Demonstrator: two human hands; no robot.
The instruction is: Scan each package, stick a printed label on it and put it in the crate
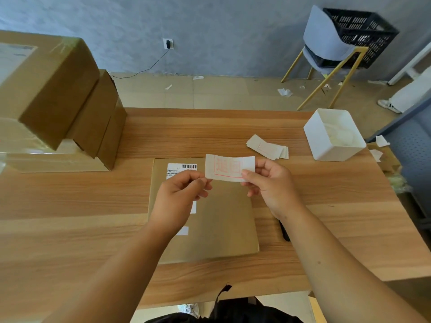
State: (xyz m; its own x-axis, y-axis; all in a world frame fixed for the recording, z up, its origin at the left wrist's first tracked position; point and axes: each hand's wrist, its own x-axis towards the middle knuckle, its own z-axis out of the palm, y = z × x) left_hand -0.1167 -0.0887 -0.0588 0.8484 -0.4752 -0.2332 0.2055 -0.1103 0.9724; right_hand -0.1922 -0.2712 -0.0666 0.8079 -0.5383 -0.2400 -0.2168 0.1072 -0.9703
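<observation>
Bench, wood-grain, carries everything. Far-left on it: stack of brown cartons, stepped, big one on top. Centre: flat cardboard package lying face-up, barcode sticker at its far-left corner. Black crate sits off-bench, on a grey chair by the wall; contents not visible. White tub at bench far-right, whitish stuff inside, can't tell what. Left grip & right grip both pinch one label, thumb + fingers clamped on opp. short ends, label stretched btwn them, red print facing up, held above the package's far edge. Spare labels fanned in a small pile near the tub.
</observation>
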